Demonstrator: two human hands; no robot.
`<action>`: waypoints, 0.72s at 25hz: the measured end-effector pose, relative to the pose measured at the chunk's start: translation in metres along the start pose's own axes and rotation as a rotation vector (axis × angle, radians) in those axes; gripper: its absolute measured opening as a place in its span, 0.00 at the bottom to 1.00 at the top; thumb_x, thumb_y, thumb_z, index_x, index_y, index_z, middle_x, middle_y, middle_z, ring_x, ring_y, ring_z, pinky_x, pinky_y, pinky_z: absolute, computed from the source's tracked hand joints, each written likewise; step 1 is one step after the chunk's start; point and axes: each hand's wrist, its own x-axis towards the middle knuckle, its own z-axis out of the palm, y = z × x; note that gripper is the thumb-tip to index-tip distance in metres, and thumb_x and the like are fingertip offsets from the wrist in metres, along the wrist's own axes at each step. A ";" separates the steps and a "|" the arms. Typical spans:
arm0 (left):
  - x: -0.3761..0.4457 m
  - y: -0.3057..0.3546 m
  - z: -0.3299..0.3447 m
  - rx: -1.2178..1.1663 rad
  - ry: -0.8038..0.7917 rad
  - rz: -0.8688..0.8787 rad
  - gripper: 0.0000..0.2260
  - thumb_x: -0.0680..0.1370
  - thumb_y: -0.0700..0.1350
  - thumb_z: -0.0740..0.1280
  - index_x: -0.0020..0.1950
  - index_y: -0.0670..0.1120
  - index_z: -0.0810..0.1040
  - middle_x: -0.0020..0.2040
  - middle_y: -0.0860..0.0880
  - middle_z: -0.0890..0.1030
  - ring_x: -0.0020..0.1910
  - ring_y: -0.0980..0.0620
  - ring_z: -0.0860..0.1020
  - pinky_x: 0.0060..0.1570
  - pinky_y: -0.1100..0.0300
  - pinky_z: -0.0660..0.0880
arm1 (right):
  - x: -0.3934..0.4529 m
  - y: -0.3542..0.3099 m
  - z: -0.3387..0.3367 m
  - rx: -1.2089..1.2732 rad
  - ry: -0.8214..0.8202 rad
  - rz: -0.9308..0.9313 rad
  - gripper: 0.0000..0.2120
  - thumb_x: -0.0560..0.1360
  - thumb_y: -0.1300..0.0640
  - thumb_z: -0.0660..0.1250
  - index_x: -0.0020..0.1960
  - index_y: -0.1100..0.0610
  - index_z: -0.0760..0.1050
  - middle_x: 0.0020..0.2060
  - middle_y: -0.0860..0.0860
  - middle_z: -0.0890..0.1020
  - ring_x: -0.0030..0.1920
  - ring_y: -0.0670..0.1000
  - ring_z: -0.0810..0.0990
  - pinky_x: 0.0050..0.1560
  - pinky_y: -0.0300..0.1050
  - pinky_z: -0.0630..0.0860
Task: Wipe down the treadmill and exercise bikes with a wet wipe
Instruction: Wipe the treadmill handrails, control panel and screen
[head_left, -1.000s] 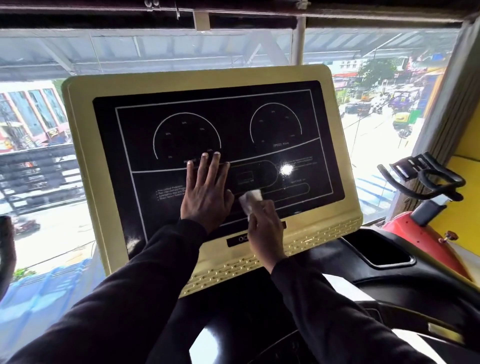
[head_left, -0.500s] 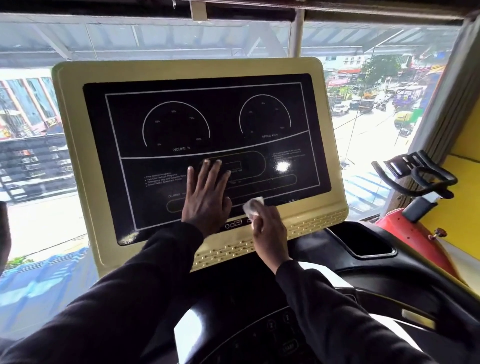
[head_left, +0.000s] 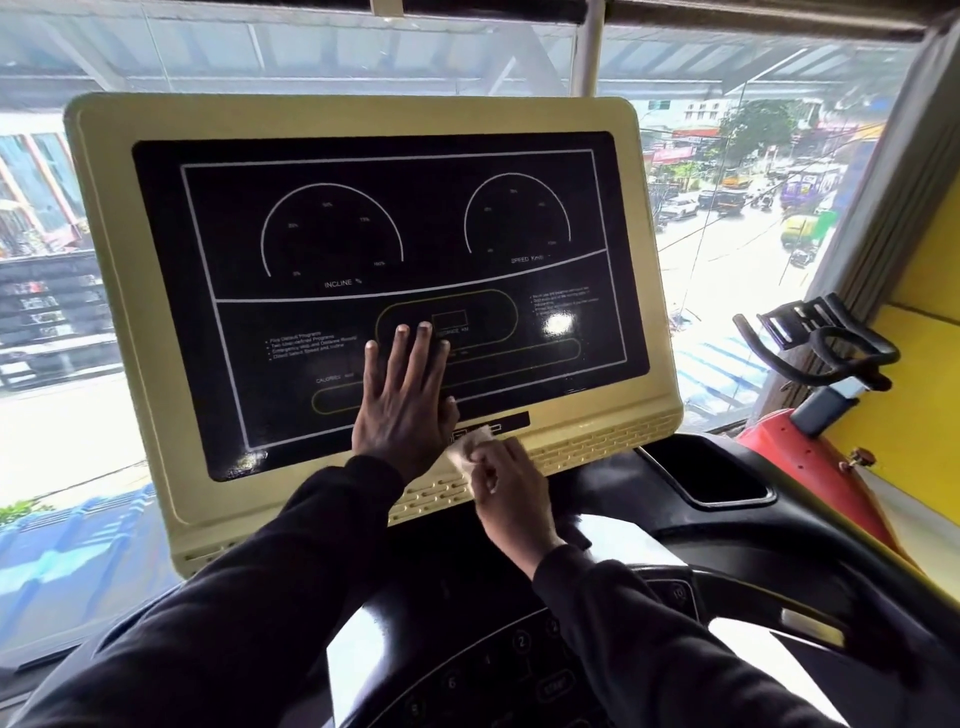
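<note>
The treadmill console (head_left: 130, 291) fills the view, a cream frame around a black display panel (head_left: 363, 234) with two white dial outlines. My left hand (head_left: 402, 400) lies flat on the lower middle of the panel, fingers straight and spread. Just right of it, my right hand (head_left: 506, 483) pinches a small white wet wipe (head_left: 470, 447) against the cream strip under the panel, by the black logo plate. A red exercise bike (head_left: 800, 457) with black handlebars (head_left: 826, 343) stands at the right.
Below the console lies the black treadmill dashboard with a keypad (head_left: 498, 670) and a cup recess (head_left: 717, 478). Large windows (head_left: 52, 260) behind look onto a street. A yellow wall (head_left: 914, 395) closes off the right side beyond the bike.
My right hand has slid the wipe down from the lower part of the black panel onto the cream strip below it. My left hand stays flat on the panel. The view has tilted downward.
</note>
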 end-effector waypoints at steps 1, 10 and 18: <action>0.000 0.000 0.000 -0.004 -0.001 -0.002 0.30 0.78 0.54 0.53 0.78 0.43 0.58 0.80 0.41 0.54 0.79 0.40 0.51 0.76 0.40 0.43 | -0.005 -0.003 0.000 -0.010 -0.076 -0.076 0.09 0.72 0.63 0.69 0.49 0.53 0.76 0.46 0.51 0.78 0.38 0.51 0.79 0.34 0.42 0.77; -0.002 0.004 0.001 0.012 -0.009 -0.018 0.31 0.78 0.56 0.53 0.79 0.43 0.57 0.80 0.41 0.52 0.79 0.41 0.50 0.76 0.40 0.43 | 0.001 0.020 -0.028 -0.048 -0.049 0.318 0.14 0.73 0.62 0.68 0.40 0.43 0.72 0.44 0.40 0.77 0.43 0.40 0.77 0.45 0.38 0.76; -0.003 0.009 0.001 0.006 0.002 -0.027 0.31 0.78 0.55 0.53 0.79 0.42 0.59 0.80 0.41 0.54 0.79 0.41 0.51 0.76 0.40 0.44 | 0.016 0.034 -0.036 -0.040 0.043 0.248 0.10 0.74 0.64 0.66 0.46 0.48 0.74 0.44 0.46 0.78 0.42 0.44 0.77 0.41 0.37 0.74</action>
